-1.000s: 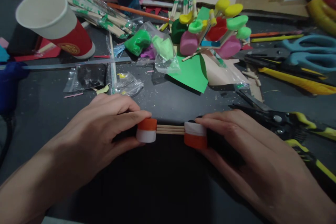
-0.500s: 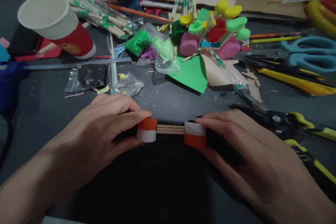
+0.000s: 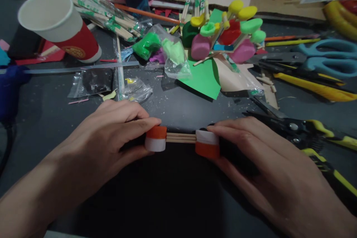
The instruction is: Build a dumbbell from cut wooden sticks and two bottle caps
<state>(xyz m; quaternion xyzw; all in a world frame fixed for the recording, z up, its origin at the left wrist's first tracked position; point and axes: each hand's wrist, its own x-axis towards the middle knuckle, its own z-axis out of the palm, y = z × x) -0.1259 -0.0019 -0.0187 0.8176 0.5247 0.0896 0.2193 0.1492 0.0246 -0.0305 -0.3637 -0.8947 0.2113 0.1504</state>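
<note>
Thin wooden sticks lie side by side between two orange-and-white pieces. My left hand pinches the left piece, orange on top and white below, between thumb and fingertips. The right piece, white above orange, is held the same way by my right hand. Both pieces touch the ends of the sticks, which run level from one to the other. Whatever lies behind the pieces is hidden by my fingers and dark shadow.
A paper cup stands back left, near wrapped sticks. Behind my hands are green paper and a colourful clay-and-stick model. Wire strippers and blue-handled scissors lie right, a blue glue gun left.
</note>
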